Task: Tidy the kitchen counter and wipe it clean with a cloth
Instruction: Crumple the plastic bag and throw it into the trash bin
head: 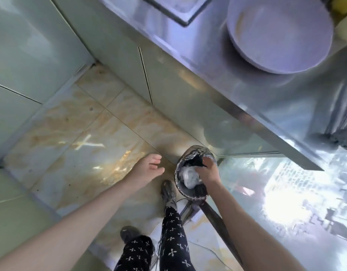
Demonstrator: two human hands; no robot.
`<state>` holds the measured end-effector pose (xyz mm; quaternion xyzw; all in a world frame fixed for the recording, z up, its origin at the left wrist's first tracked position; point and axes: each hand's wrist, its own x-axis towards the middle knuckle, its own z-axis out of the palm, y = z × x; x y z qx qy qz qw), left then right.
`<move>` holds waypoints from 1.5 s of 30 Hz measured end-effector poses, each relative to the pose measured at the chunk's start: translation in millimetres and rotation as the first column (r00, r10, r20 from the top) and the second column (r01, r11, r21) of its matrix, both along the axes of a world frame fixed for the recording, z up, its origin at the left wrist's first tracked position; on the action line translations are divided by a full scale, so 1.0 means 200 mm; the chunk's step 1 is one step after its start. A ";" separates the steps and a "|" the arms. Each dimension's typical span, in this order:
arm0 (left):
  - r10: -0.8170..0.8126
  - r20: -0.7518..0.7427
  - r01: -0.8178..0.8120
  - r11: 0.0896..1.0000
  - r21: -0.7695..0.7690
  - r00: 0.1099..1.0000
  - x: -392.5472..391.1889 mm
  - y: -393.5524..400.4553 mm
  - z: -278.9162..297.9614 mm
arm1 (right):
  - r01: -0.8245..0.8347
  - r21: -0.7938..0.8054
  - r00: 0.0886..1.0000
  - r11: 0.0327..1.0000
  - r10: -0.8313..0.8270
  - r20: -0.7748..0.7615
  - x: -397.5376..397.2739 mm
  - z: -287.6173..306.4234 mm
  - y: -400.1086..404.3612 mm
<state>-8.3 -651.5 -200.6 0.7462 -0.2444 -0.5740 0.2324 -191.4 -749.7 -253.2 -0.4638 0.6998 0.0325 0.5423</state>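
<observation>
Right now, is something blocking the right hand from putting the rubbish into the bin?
Nothing visible does. The right hand is already over the open bin, at the white rubbish inside. The left hand stays aside.

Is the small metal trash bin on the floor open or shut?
Open: the small metal trash bin shows crumpled white waste inside, with the right hand over it.

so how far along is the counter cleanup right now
Early to middle, by the look of it. In hand: the right hand is down at the open bin on the floor, over white crumpled rubbish, so waste is being binned; the left hand hangs open. Left: the large pale bowl sits on the steel counter, and no cloth is in view, so wiping seems not yet begun.
</observation>
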 end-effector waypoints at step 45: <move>0.744 0.359 -0.816 -0.431 -0.385 -0.563 1.30 3.44 1.16 | -0.455 -0.667 -0.815 -0.589 0.577 0.047 3.16 1.46 3.25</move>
